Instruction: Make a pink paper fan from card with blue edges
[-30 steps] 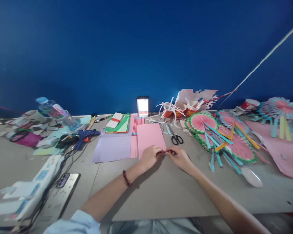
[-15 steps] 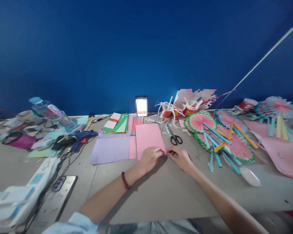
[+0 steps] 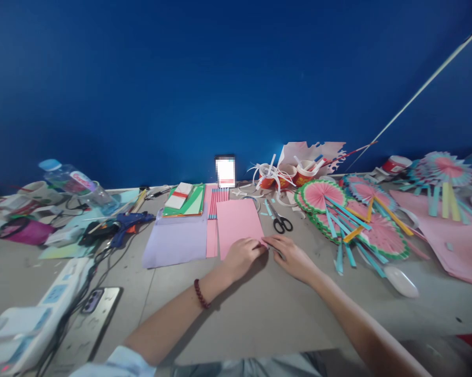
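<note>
A pink paper sheet (image 3: 238, 222) lies flat on the grey table before me. At its lower right corner my left hand (image 3: 241, 257), with a dark red bead bracelet on the wrist, is closed on the paper's corner. My right hand (image 3: 291, 256) meets it there, index finger stretched onto the same corner and the other fingers curled under. How the paper is bent between the fingertips is too small to make out. Black-handled scissors (image 3: 283, 225) lie just beyond my right hand. A lilac sheet (image 3: 176, 241) rests left of the pink one.
Green papers (image 3: 196, 201) sit on the lilac sheet. Folded paper fans (image 3: 324, 196) and a white spoon-like piece (image 3: 401, 281) lie to the right. Leftward are a blue glue gun (image 3: 128, 225), a bottle (image 3: 78, 183), a phone (image 3: 96, 319) and a power strip (image 3: 49, 303). Red cups (image 3: 304, 175) stand behind.
My right index finger has extended forward from a pinch onto the pink paper's corner. My left hand stays at that corner. The whole view has shifted slightly.
</note>
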Motion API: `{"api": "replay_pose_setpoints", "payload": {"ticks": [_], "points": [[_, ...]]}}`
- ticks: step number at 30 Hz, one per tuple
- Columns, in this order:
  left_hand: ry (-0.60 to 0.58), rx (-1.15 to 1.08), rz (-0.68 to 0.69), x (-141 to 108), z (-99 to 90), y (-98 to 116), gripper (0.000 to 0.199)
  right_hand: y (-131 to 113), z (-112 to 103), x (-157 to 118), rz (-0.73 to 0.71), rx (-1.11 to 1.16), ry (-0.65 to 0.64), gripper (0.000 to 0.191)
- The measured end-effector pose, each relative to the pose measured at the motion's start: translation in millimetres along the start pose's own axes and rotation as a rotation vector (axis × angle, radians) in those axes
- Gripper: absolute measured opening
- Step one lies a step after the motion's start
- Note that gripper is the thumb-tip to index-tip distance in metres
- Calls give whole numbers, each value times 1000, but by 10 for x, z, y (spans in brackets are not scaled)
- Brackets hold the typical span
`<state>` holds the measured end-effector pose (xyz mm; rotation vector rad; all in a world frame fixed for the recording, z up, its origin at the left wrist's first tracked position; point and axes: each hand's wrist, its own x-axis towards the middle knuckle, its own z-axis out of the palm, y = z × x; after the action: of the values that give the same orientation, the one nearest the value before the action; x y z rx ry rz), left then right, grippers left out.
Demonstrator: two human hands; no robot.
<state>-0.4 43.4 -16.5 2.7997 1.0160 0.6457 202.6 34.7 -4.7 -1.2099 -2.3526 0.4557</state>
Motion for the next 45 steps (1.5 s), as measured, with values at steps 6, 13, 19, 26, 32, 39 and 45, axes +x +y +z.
{"api": "replay_pose_setpoints", "payload": {"ticks": [6,13,19,26,32,39,45], "points": [[-23,87,3,-2,21,35,16,24,2,-2,14,30,-3,44],[-39,82,11,15,40,-6,18,37,0,-5,15,82,12,45],[-77,74,8,36,16,-13,20,51,6,5,6,128,19,45],[-114,56,-5,52,-19,1,22,64,2,0,-22,113,21,46],[-98,-245,-131,99,-145,10,21,2,-12,-71,-106,-109,6,44],[-108,-497,-279,198,-237,-46,21,-234,-18,-135,-108,-436,-53,34],[-114,-550,-338,202,-214,-105,24,-335,23,-135,-89,-579,-89,35]]}}
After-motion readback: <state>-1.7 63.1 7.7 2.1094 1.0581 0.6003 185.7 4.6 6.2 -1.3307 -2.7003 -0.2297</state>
